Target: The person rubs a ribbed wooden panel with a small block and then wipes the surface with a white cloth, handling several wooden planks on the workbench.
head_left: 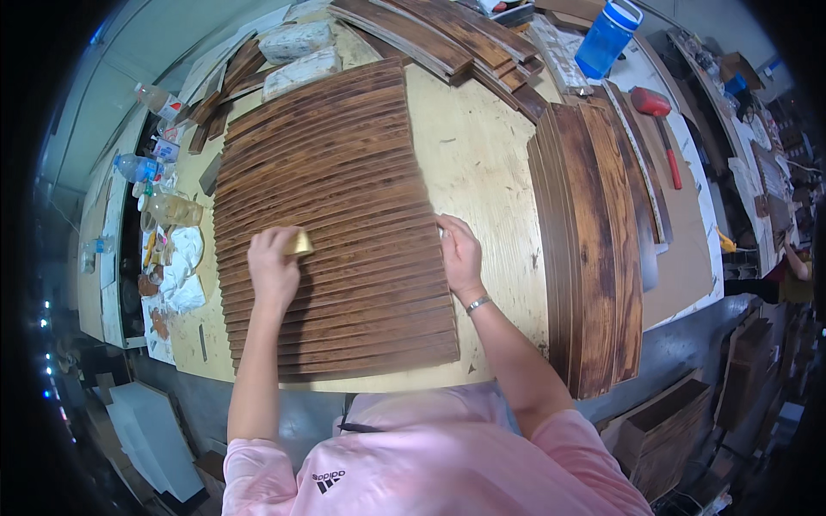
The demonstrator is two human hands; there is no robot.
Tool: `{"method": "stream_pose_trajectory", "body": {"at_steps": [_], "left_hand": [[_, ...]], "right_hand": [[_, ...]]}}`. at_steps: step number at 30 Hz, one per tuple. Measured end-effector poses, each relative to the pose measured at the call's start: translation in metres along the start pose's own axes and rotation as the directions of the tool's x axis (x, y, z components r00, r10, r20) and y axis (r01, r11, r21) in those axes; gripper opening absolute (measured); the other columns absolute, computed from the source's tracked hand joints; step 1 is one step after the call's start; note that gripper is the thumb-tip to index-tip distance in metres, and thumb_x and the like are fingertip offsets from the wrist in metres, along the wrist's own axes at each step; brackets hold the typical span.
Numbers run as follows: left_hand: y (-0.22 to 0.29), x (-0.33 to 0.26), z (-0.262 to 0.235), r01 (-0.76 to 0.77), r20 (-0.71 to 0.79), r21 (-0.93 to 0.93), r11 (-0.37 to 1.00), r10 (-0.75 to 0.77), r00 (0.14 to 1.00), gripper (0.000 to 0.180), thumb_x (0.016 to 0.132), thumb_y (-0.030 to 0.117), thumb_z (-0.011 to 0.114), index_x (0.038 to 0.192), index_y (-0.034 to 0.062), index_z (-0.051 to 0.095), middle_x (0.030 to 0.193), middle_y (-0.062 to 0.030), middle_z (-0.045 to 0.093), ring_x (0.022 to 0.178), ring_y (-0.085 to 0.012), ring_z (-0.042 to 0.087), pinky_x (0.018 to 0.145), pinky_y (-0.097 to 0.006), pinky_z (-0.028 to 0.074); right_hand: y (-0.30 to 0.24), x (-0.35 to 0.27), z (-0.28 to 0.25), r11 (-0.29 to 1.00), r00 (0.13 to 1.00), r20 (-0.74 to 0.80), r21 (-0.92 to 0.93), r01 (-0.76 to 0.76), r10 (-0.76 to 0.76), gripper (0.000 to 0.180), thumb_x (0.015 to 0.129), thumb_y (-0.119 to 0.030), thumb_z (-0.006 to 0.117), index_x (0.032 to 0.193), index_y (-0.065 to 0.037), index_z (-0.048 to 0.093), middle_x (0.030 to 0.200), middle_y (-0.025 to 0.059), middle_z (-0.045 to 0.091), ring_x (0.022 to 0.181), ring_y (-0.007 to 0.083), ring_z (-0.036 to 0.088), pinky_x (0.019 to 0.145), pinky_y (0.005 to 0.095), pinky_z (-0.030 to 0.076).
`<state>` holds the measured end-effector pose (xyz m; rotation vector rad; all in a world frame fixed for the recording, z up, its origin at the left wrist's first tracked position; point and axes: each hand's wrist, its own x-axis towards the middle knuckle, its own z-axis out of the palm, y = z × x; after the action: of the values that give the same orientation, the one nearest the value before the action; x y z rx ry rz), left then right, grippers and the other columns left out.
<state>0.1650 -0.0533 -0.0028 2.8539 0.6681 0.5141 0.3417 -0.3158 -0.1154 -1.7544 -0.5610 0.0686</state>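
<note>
A broad row of dark brown wooden slats (344, 172) lies in front of me, their edges overlapping like a ribbed panel. My left hand (274, 265) is closed around a small gold-coloured block (301, 244) and holds it on the left half of the slats. At their right edge is my right hand (461, 258), its fingers curled in against the slat ends. A small pale bit shows at those fingertips, too little to name. Both hands rest near the middle of the row.
On the right stands a stack of brown boards (581, 258), with a red mallet (656, 112) beyond it. A blue bottle (607, 39) is at the back right. More planks (430, 39) lie at the back. Bottles (142, 168) and a white cloth (182, 267) line the left.
</note>
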Motion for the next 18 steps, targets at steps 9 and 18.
{"method": "stream_pose_trajectory", "body": {"at_steps": [9,18], "left_hand": [[0.143,0.056,0.06,-0.312,-0.022,-0.301,0.901,0.321,0.947,0.044,0.078,0.001,0.076,0.12,0.0103,0.07,0.116,-0.0085,0.067,0.114,-0.0297,0.06,0.1,-0.043,0.046],[-0.072,0.002,-0.005,0.026,-0.052,0.009,1.0,-0.025,0.998,0.038,0.075,-0.002,0.075,0.11,0.0095,0.073,0.112,-0.0113,0.072,0.108,-0.0337,0.065,0.097,-0.045,0.051]], "right_hand": [[0.011,0.0,0.003,0.999,0.999,-0.04,-0.027,0.03,-0.031,0.027,0.095,-0.005,0.055,0.115,0.002,0.071,0.118,0.0212,0.07,0.109,0.0353,0.068,0.097,0.0384,0.053],[0.013,0.001,0.001,0.998,0.997,-0.058,-0.047,0.049,-0.051,0.027,0.095,-0.004,0.054,0.112,0.003,0.072,0.114,0.0213,0.071,0.109,0.035,0.069,0.097,0.0392,0.053]]}}
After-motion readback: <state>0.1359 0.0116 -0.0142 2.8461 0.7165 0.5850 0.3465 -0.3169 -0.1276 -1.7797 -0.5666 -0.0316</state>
